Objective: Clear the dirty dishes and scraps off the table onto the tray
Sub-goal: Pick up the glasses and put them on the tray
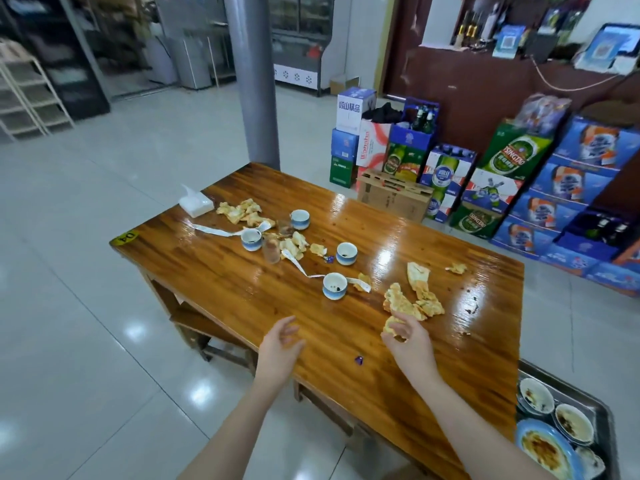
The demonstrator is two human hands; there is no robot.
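"TSINGTAO" on green carton [513,157]; "04" on table [207,271]

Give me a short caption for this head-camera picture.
Right hand grips a flatbread scrap on a wooden table littered with cups; dirty bowls sit on the tray.

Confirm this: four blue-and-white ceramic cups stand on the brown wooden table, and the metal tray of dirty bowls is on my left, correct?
Wrong side: the head view shows the metal tray of dirty bowls on your right. The four blue-and-white ceramic cups do stand on the brown wooden table.
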